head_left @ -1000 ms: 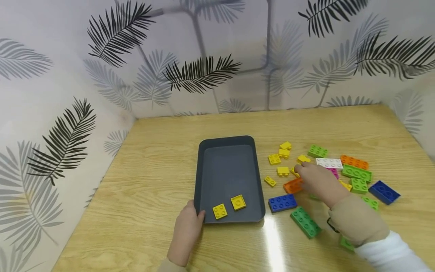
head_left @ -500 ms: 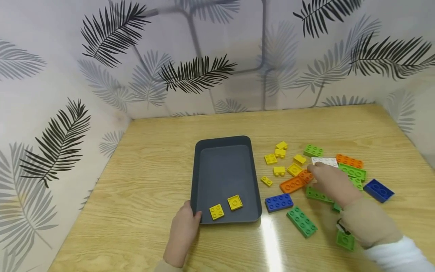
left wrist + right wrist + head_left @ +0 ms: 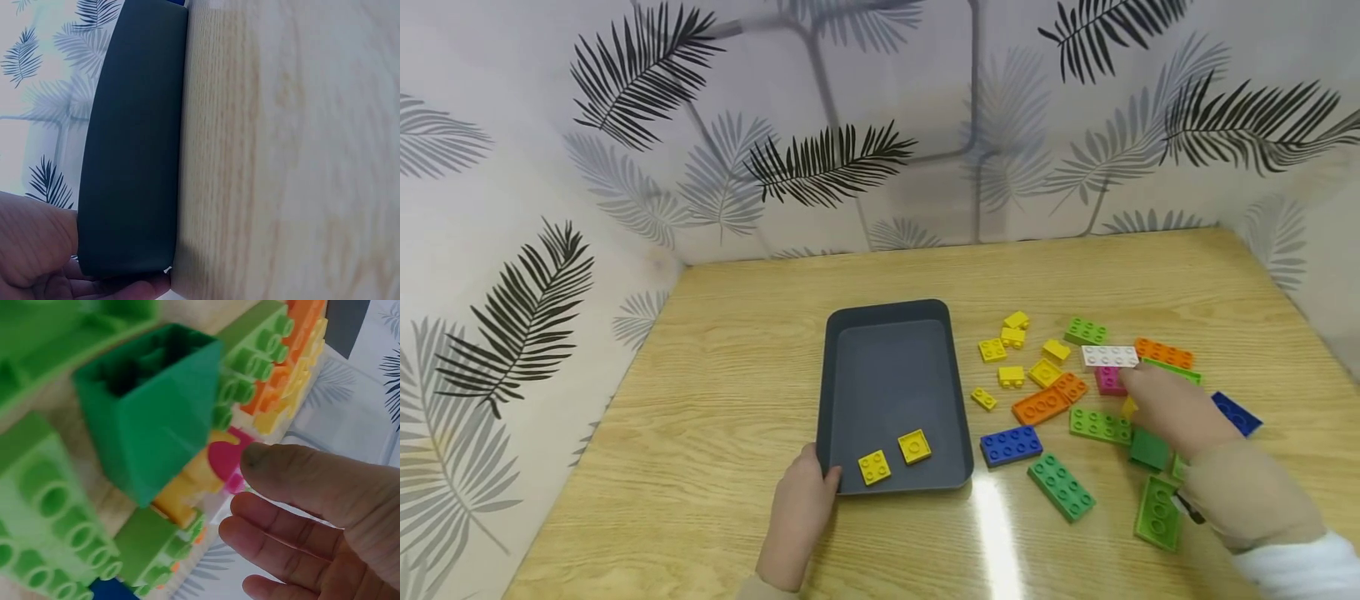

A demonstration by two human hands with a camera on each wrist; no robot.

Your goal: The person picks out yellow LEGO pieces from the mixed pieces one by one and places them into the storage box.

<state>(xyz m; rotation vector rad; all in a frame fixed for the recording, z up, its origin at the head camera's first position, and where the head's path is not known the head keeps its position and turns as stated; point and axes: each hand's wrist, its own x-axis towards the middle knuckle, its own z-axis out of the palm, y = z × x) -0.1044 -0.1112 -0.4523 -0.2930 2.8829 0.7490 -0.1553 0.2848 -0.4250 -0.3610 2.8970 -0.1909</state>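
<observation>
My left hand (image 3: 802, 504) grips the near left corner of a dark grey tray (image 3: 887, 375), thumb over the rim. In the left wrist view its fingers (image 3: 134, 289) curl round the tray's outer wall (image 3: 134, 137). Two yellow building bricks lie inside the tray, one studs up (image 3: 874, 467), the other underside up (image 3: 914, 447). At the right my right hand (image 3: 1180, 408) reaches over loose bricks, its thumb and fingers apart with nothing between them. A magenta brick (image 3: 223, 461) is just beyond the thumb tip, beside a yellow-orange piece (image 3: 187, 484) and a dark green block (image 3: 156, 419).
Several yellow bricks (image 3: 1011, 377) lie right of the tray. Around the right hand are orange (image 3: 1040, 407), white (image 3: 1109, 357), blue (image 3: 1011, 446) and green (image 3: 1062, 487) bricks. A patterned curtain (image 3: 880, 125) hangs behind the wooden table (image 3: 737, 375).
My right hand has moved rightward from the yellow and orange bricks to near the magenta one, uncovering them. My left hand stays on the tray. The head view has shifted slightly.
</observation>
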